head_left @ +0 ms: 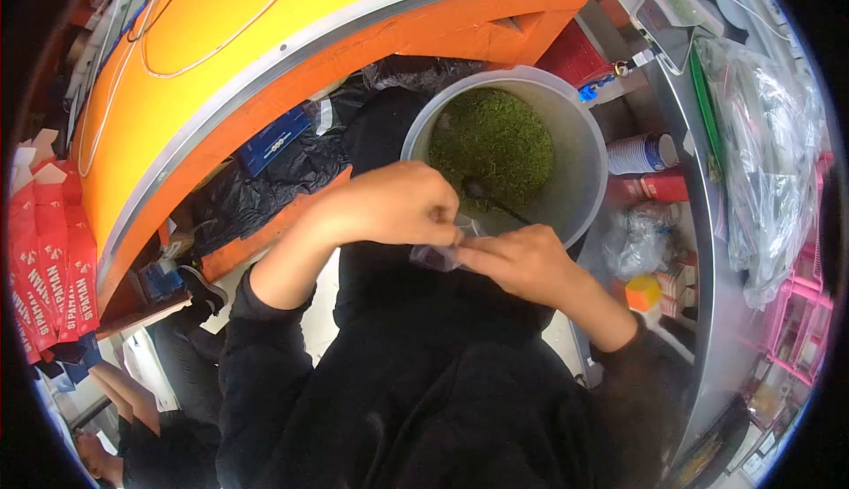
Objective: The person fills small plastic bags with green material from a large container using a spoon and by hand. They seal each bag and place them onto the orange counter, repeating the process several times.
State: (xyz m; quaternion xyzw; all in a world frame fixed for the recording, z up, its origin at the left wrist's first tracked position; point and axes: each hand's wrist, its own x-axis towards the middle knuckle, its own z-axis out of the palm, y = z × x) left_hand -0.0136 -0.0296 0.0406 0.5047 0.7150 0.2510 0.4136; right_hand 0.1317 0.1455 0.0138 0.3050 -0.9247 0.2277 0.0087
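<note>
You have the small clear plastic bag [432, 258] between both hands, just at the near rim of the translucent tub [581, 148] and in front of your dark clothing. The fingers of your left hand [389, 204] are curled in and seem pinched on the film; those of your right hand [522, 263] appear to grip it from the other side, close to the left ones. Blur hides exactly which edge each holds.

Film this thin probably slips and creases easily, so a light, dry pinch with the fingertips should serve better than a hard squeeze. Work at the edge, support both sides evenly, and let your wrists clear the rim. Mind the dark scoop [475, 190] lying on the chopped green leaves [504, 135]: its handle points toward your right hand, and a knock could tip it.

Beyond the tub curves a yellow tabletop [354, 11] with an orange front, crossed by a white cable [240, 31]. To your right, a grey counter carries a heap of plastic bags [762, 162], with stacked paper cups [637, 154] below its edge. Red packets [53, 268] hang at far left, above another person [181, 445].
</note>
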